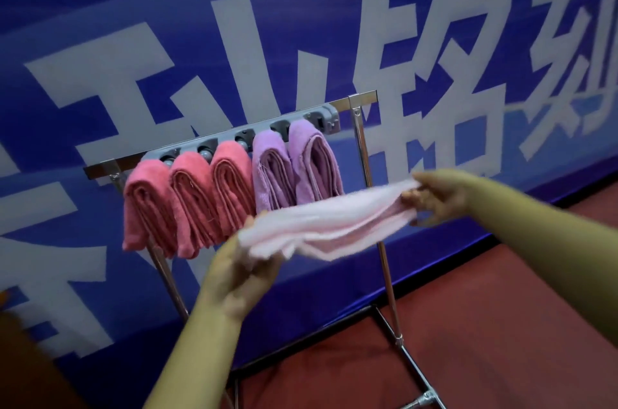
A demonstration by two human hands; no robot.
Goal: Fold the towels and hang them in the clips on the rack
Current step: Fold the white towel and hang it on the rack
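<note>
In front of the rack, nearest the camera, the left hand (242,269) reaches up from below with its palm under one end of a pale pink towel (326,224); the thumb lies against the cloth's near edge, and the fingers are hidden beneath the fabric, so how far they curl cannot be told. The right hand (434,199) comes in from the right and pinches the towel's other end between thumb and curled fingers. The towel is folded into a long strip and stretched level between the two hands, blurred.

Just behind it, five folded towels hang side by side from the grey clip bar (240,137): three coral-pink towels (187,197) on the left, two lilac towels (294,164) on the right. The stretched towel covers the lilac pair's lower ends. The bar sits on a chrome rack (363,147) standing on a red floor (501,325), before a blue banner (200,7) with large white characters.
</note>
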